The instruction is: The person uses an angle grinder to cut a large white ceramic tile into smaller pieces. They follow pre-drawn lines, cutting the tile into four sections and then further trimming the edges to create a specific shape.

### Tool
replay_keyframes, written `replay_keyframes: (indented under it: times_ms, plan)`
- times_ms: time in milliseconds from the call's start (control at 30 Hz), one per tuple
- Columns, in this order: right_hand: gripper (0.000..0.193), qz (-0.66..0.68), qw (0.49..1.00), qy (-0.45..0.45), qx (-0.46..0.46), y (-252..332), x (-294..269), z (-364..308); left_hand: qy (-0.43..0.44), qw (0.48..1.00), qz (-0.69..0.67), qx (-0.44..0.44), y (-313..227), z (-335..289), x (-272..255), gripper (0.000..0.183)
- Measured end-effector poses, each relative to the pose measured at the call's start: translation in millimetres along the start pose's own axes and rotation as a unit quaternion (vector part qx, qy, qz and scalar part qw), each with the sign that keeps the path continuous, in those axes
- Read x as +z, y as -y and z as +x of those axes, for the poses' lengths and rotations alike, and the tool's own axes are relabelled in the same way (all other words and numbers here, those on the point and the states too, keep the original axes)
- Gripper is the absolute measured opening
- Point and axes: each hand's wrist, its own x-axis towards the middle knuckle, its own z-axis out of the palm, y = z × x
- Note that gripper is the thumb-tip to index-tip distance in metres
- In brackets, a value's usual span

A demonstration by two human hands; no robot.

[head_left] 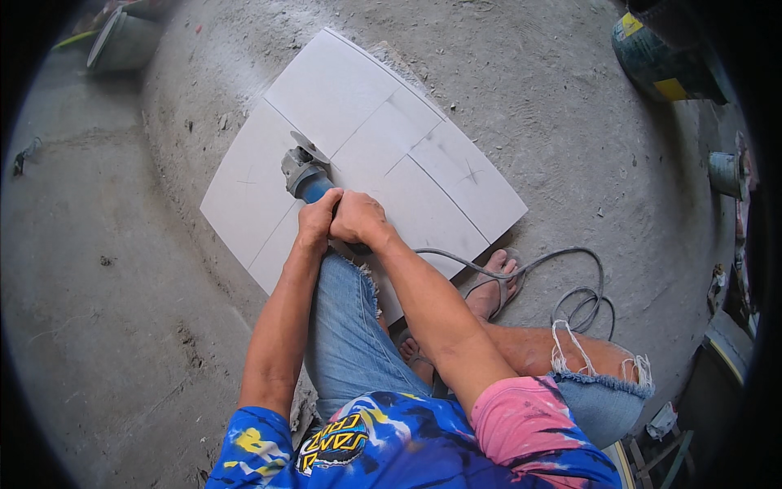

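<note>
Both of my hands are wrapped round the body of a blue angle grinder (313, 186) with a grey metal head. My left hand (316, 218) grips it from the left side, and my right hand (358, 217) closes over it from the right. The grinder's thin cutting disc (309, 147) stands on edge at or just above a large pale tile (342, 90); whether it touches cannot be made out. Pencil lines and small cross marks run over the tile, which lies flat on the floor in front of me.
A grey power cord (521, 267) runs from the grinder past my sandalled foot (494, 281) and coils on the right. Dusty concrete floor (98, 269) surrounds the tile. Buckets stand at the far left (126, 42) and far right (664, 61), with a smaller can (723, 174) below.
</note>
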Motion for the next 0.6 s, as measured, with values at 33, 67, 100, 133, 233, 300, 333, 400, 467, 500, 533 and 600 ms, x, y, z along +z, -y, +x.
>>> replay_keyframes:
  times_ms: [33, 67, 100, 133, 233, 300, 333, 400, 467, 500, 533, 600]
  plan:
    - [0.039, 0.001, 1.0, -0.001, 0.0, 0.2, 0.0, -0.5, -0.001, 1.0, 0.002, 0.002, -0.6, -0.8, 0.0, 0.035]
    - [0.039, 0.001, 1.0, -0.002, 0.001, 0.3, 0.1, -0.9, -0.003, 1.0, 0.004, 0.004, -1.1, -1.5, 0.0, 0.035]
    - [0.039, 0.002, 1.0, -0.003, 0.0, 0.3, 0.6, -0.5, -0.004, 1.0, 0.005, 0.007, -0.7, -1.0, -0.2, 0.035]
    - [0.039, 0.003, 1.0, -0.003, 0.0, 0.0, 1.5, 0.1, -0.005, 1.0, 0.005, 0.011, 0.0, -0.6, -0.3, 0.035]
    - [0.039, 0.006, 1.0, -0.006, -0.006, -0.8, 3.8, 1.2, -0.006, 1.0, 0.013, 0.01, 0.2, -0.7, -2.3, 0.034]
    - [0.039, 0.008, 1.0, -0.008, -0.009, -2.3, 5.7, 2.6, -0.009, 1.0, 0.018, 0.008, -1.3, -1.9, -2.3, 0.034]
    - [0.04, 0.009, 1.0, -0.008, -0.009, -3.5, 6.7, 3.9, -0.01, 1.0, 0.019, 0.007, -2.6, -3.2, -1.3, 0.034]
    - [0.039, 0.009, 1.0, -0.008, -0.012, -3.7, 7.9, 4.7, -0.017, 1.0, 0.018, 0.008, -2.3, -2.9, -1.6, 0.035]
    - [0.039, 0.009, 1.0, -0.006, -0.018, -1.4, 8.3, 3.8, -0.026, 0.999, 0.016, 0.013, 0.0, -0.6, -3.8, 0.035]
    - [0.039, 0.01, 1.0, -0.009, -0.017, -2.1, 8.2, 4.2, -0.025, 0.999, 0.017, 0.012, -0.5, -0.6, -3.3, 0.034]
    - [0.039, 0.011, 1.0, -0.011, -0.017, -2.8, 7.9, 4.6, -0.024, 1.0, 0.018, 0.011, -1.1, -0.7, -2.8, 0.034]
    - [0.039, 0.012, 0.999, -0.018, -0.024, -4.1, 9.3, 5.6, -0.021, 1.0, 0.017, 0.013, 0.0, 1.5, -3.6, 0.034]
